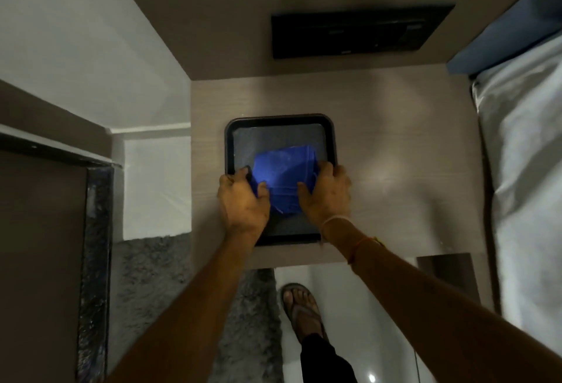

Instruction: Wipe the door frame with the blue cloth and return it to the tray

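Note:
A folded blue cloth (282, 174) lies in a black square tray (278, 122) on a light wooden table top (395, 154). My left hand (241, 200) grips the cloth's left edge, fingers curled around it. On the cloth's right edge, my right hand (327, 192) holds it the same way. Both hands rest over the near half of the tray. The dark door frame (95, 230) runs along the left side, beside a brown door (39, 261).
A black flat device (359, 31) sits on the wall panel beyond the table. A bed with pale sheets (526, 185) borders the right. A grey shaggy rug (152, 291) covers the floor at lower left, and my sandalled foot (301, 306) stands below the table edge.

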Demonstrator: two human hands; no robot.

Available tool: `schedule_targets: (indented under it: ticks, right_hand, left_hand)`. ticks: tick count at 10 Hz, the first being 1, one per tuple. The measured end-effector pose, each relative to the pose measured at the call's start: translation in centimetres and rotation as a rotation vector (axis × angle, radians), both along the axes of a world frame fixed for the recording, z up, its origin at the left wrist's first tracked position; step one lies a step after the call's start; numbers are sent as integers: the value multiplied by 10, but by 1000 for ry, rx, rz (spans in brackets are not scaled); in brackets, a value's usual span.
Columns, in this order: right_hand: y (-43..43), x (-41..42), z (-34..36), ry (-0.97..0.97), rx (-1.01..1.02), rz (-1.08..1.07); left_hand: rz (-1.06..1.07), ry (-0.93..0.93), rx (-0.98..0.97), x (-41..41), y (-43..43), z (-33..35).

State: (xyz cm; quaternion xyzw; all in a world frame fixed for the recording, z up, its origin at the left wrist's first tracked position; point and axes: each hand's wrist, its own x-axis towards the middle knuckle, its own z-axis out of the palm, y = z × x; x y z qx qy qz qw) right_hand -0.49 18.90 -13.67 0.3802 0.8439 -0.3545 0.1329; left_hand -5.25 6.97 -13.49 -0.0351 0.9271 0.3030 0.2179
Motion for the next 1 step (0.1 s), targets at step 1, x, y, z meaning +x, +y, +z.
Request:
schedule_targets:
  ticks: [1]
  right_hand:
    - [-9, 8, 29, -26, 136, 87]
  left_hand:
    - [-13, 104, -12, 11, -19, 33]
